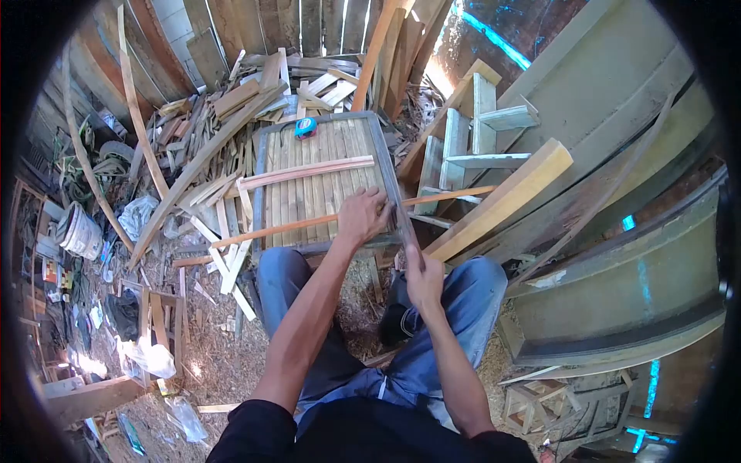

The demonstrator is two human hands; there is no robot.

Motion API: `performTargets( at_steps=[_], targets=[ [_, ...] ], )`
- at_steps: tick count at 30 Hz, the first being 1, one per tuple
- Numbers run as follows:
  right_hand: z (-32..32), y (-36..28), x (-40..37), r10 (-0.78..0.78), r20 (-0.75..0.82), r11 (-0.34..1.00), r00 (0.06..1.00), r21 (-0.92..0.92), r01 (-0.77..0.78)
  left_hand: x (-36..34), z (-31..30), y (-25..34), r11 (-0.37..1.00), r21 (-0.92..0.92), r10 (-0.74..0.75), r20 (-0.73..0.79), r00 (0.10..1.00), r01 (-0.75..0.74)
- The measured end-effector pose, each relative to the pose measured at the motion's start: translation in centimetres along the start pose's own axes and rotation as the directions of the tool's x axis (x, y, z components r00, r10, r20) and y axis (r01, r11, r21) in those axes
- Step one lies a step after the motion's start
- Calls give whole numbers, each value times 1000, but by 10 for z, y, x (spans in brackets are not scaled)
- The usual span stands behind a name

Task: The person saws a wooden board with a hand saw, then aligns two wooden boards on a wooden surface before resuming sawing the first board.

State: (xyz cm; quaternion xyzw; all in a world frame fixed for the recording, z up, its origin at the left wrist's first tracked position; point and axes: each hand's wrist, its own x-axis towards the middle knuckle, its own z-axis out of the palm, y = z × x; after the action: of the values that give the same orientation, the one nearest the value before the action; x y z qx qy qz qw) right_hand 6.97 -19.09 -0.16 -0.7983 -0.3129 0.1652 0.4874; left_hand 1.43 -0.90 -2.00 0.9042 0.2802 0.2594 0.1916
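Holding a slim reddish strip — left hand; gripping a dark tool — right hand.

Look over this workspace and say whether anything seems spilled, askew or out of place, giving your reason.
Offcuts lie in a jumbled heap behind and left of the slatted table, pointing every way rather than stacked, and shavings are strewn underfoot. Nothing looks clearly broken.

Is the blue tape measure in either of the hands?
No, the tape measure lies near the far edge of the slatted panel, apart from both the left hand and the right hand.
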Motion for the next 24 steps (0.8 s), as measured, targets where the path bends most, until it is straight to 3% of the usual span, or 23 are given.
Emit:
performTargets(
  at_steps=[2,4,6,9,11,16,18,20,21,24],
  targets=[
    [15,3,14,-57,-6,998,998,-6,57,0,-4,-4,998,50,47,-1,999,-46],
    [19,4,15,9,19,999,1000,38,-10,3,-5,-9,998,57,40,7,999,-40],
    [4,-3,-16,-125,-77,992,989,-2,125,5,-4,-9,1000,4,14,34,999,-15],
    [-19,7,-46,-193,-73,981,978,-17,193,4,-6,-4,1000,5,-5,44,999,5],
    [-23,5,-55,-5,-10,1000,1000,-3,5,3,-7,-2,1000,11,-23,51,998,23],
    [4,-8,12,69,20,997,997,-19,-69,-2,-7,-3,997,35,73,33,997,-74],
    [11,4,23,70,49,997,996,-18,-69,2,-9,-4,1000,9,1,96,995,-2],
    [7,18,21,136,72,922,988,355,-153,0,-2,-7,1000,8,9,71,997,-10],
    [1,15,19,128,77,924,989,353,-148,0,0,-10,1000,12,9,50,999,-10],
    [-29,-7,2,145,46,732,988,667,-139,-2,-7,-9,997,45,51,70,996,-55]
  ],
)
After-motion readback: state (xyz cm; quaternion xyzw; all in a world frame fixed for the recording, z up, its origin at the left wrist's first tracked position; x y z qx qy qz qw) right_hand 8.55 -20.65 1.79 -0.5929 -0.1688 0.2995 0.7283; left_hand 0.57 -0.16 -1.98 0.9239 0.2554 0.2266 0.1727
